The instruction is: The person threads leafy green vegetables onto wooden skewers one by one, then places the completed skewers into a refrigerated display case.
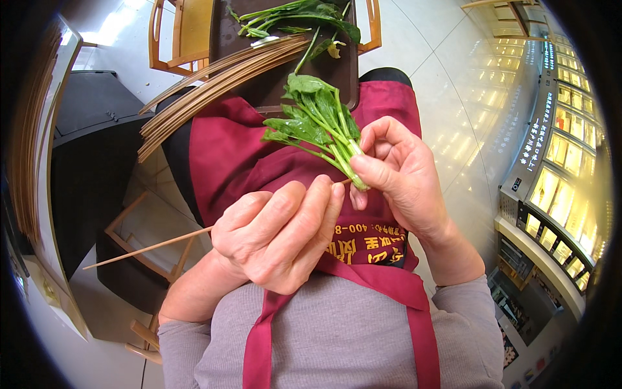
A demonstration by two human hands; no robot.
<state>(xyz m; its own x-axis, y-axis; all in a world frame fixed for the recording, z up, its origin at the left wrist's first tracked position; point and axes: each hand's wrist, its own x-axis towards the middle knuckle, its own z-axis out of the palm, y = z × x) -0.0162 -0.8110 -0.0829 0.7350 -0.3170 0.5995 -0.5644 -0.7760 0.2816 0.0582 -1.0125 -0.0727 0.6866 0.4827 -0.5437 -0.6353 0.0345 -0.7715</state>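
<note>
Between the fingers of my left hand runs a thin wooden skewer, its long end sticking out to the left. The skewer's other end meets the cut stems of a small bunch of leafy greens; whether it has pierced them is hard to see. My right hand pinches that bunch near the stem ends between thumb and fingers, leaves pointing up and away from me. Both hands are close together above my maroon apron, which bears yellow writing.
A dark brown tray lies beyond my knees, with loose leafy greens at its far end. A bundle of wooden skewers rests across its left side. A wooden chair stands behind; a lit display is at right.
</note>
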